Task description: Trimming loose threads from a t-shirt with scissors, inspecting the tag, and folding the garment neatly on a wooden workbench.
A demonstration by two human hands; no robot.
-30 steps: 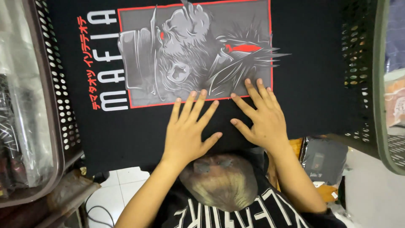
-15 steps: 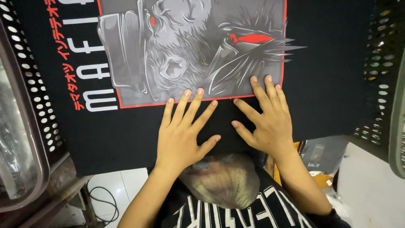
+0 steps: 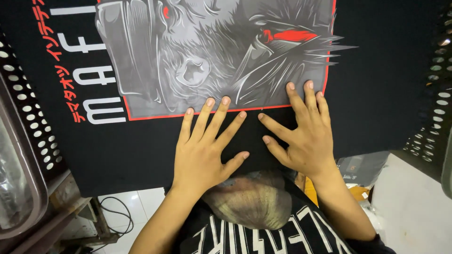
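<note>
while our left hand point(image 3: 200, 153) and right hand point(image 3: 306, 136) lie flat and open, gripping nothing, on the black t-shirt point(image 3: 376, 94) spread before us between two perforated baskets point(image 3: 28, 127), we judge we are smoothing it, needing even outward strokes next.

head view: worn on head, faces straight down, close over black printed shirt point(image 3: 376, 94)
shared views: single camera only
</note>
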